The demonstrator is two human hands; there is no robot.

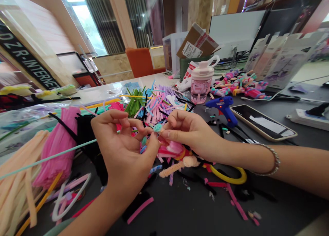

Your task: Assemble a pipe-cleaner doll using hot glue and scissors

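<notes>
Between my two hands is a small mint-green coil (157, 127) of pipe cleaner, pinched at the fingertips. My left hand (125, 146) has its thumb and forefinger closed at the coil's left side. A long mint pipe cleaner (51, 159) runs from behind this hand to the left edge; whether it joins the coil is hidden. My right hand (187, 128) grips the coil from the right between thumb and fingers. Just below lie a pink and red piece (174, 149) and a peach pipe-cleaner figure part (172, 168).
Bundles of pink (58, 146) and peach pipe cleaners (15, 184) lie left. Behind my hands is a heap of cut pieces (160, 104). A pink cup (202, 81), blue glue gun (223, 109), phone (264, 122) and power strip (308, 118) stand or lie right. Scraps litter the dark tabletop.
</notes>
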